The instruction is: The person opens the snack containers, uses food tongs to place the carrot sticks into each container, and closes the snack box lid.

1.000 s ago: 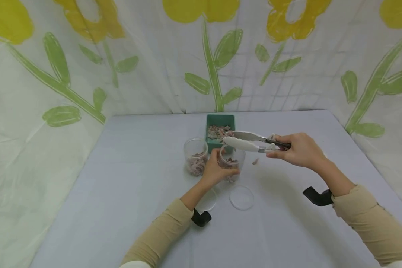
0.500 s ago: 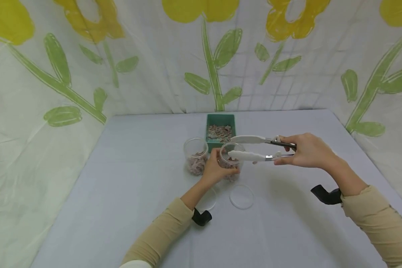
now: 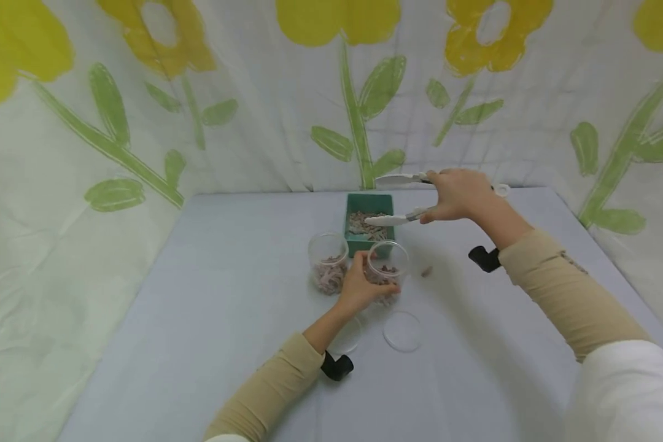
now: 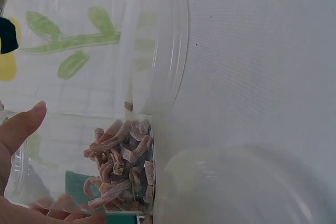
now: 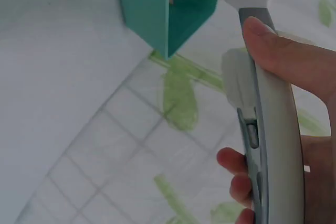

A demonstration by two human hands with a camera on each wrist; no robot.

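A clear plastic jar point(image 3: 388, 265) stands on the table, gripped around its side by my left hand point(image 3: 359, 287). In the left wrist view, brownish-pink dried strips point(image 4: 119, 163) fill the jar's lower part. My right hand point(image 3: 460, 193) holds a pair of tongs point(image 5: 281, 129) with white tips. Those tips are spread apart above the green tray point(image 3: 369, 201), and nothing shows between them. More strips point(image 3: 367, 226) lie inside the tray. Just left of my left hand is a second clear jar point(image 3: 328, 264), also part filled with strips.
Two clear round lids lie in front of the jars: the right lid point(image 3: 402, 331) in full sight, the left lid point(image 3: 347, 336) partly behind my left forearm. A loose strip point(image 3: 427, 271) rests on the table right of the jars. A flower-printed curtain point(image 3: 265, 123) hangs behind.
Strips held in the tongs a second ago are gone from the tips. My right hand has risen and moved back, carrying the spread tongs from the jar to the tray. My left hand stays on the jar.
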